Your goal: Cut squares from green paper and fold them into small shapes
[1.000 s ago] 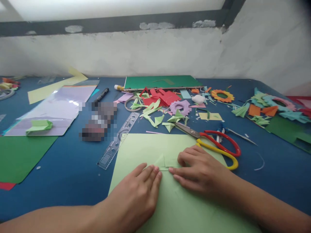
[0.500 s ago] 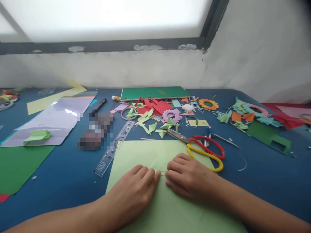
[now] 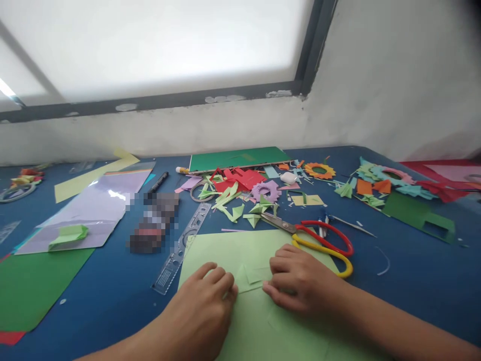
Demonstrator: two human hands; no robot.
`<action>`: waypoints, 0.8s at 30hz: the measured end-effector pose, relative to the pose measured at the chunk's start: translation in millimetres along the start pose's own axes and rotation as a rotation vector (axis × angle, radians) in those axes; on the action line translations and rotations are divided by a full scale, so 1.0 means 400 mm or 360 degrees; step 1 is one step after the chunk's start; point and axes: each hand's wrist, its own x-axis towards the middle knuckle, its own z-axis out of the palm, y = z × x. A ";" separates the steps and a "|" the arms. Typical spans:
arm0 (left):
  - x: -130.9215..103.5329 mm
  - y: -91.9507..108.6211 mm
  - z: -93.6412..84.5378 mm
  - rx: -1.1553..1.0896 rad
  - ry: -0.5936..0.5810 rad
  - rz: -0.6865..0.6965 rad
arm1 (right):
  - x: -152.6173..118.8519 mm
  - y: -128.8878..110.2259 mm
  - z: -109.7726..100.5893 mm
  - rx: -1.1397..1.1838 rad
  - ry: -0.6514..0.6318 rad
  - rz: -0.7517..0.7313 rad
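Observation:
A small folded piece of light green paper [image 3: 252,277] lies over a large light green sheet [image 3: 218,248] of the same colour. My left hand [image 3: 210,301] has its fingers curled on the piece's left end. On the right end, my right hand [image 3: 298,278] pinches with curled fingers and thumb. Beyond the right hand, scissors [image 3: 319,240] with one red and one yellow handle rest partly on the sheet, blades pointing left. To the left of the sheet lies a clear plastic ruler [image 3: 182,250].
Behind the sheet are paper scraps [image 3: 240,178], a purple paper ring [image 3: 265,191] and a green board [image 3: 238,158]. At left lie a plastic sleeve [image 3: 93,205], a black pen [image 3: 158,183] and dark green paper [image 3: 41,291]. More cut paper [image 3: 394,175] sits at right.
My hands have moved apart, showing more of the folded piece between them. The whole view has shifted and tilted slightly; the scissors and ruler appear to stay put on the table.

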 end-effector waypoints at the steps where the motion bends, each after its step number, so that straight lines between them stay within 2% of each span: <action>1: 0.000 -0.002 -0.003 -0.0005 0.0003 -0.0015 | 0.002 -0.003 0.002 0.0006 0.0021 -0.0007; 6: 0.015 -0.012 0.012 -0.0164 -0.0081 -0.0206 | 0.010 -0.025 0.019 0.0017 -0.0065 -0.0118; 9: 0.025 -0.017 0.021 -0.0293 -0.0139 -0.0311 | 0.009 -0.029 0.022 0.0193 -0.0109 0.0044; 12: 0.028 -0.016 0.017 -0.0274 -0.0184 -0.0230 | 0.005 -0.029 0.014 0.0352 -0.0164 0.0175; 17: 0.026 -0.011 0.003 -0.0308 -0.0189 -0.0134 | 0.002 -0.035 0.003 0.0390 -0.0275 0.0181; 21: 0.026 -0.018 0.005 -0.0465 -0.0215 -0.0230 | 0.004 -0.037 0.005 0.0516 -0.0267 0.0367; 24: 0.029 -0.025 0.010 -0.0688 -0.0236 -0.0418 | 0.008 -0.038 0.003 0.0597 -0.0319 0.0516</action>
